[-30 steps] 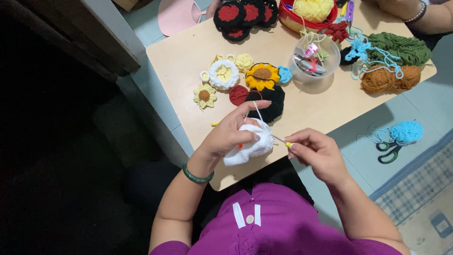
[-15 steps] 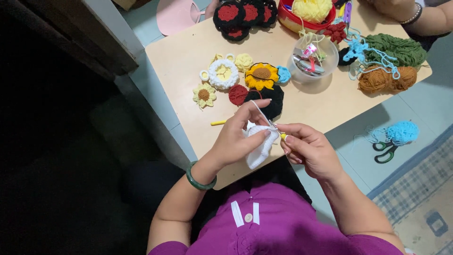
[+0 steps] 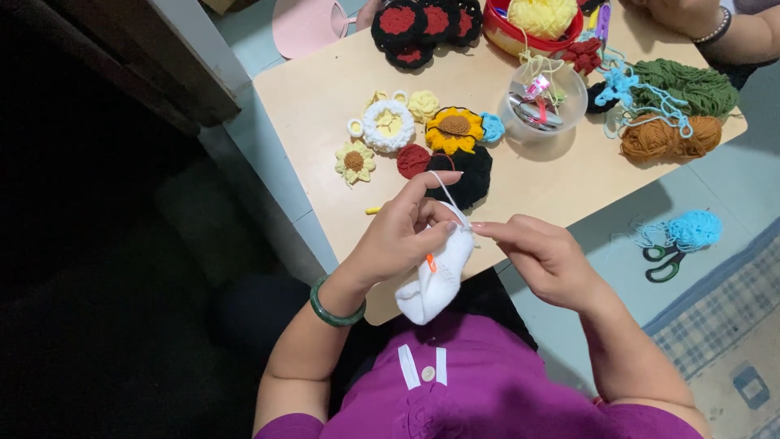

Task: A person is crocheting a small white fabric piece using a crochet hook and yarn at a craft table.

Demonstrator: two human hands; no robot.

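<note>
- Far left, a dark, shadowed floor runs alongside the left edge of the pale wooden table (image 3: 325, 106).
- The left hand (image 3: 398, 240), a green bangle (image 3: 329, 307) on its wrist, curls shut around a soft white crocheted piece (image 3: 431, 280) that hangs over the table's near edge, above the lap.
- A white yarn strand (image 3: 443, 185) rises over the raised forefinger.
- The right hand (image 3: 544, 256) pinches the same piece at its top, fingertips pressed together.
- Behind them lie crocheted flowers: a small yellow daisy (image 3: 354, 161), a fuzzy sunflower (image 3: 453, 130), a black round (image 3: 467, 175).
- Bare tabletop lies right of the black round.
- Right, a clear plastic bowl (image 3: 543, 106), then brown yarn (image 3: 666, 136) near the far corner.
- Green-handled scissors (image 3: 665, 262) lie on the floor.
</note>
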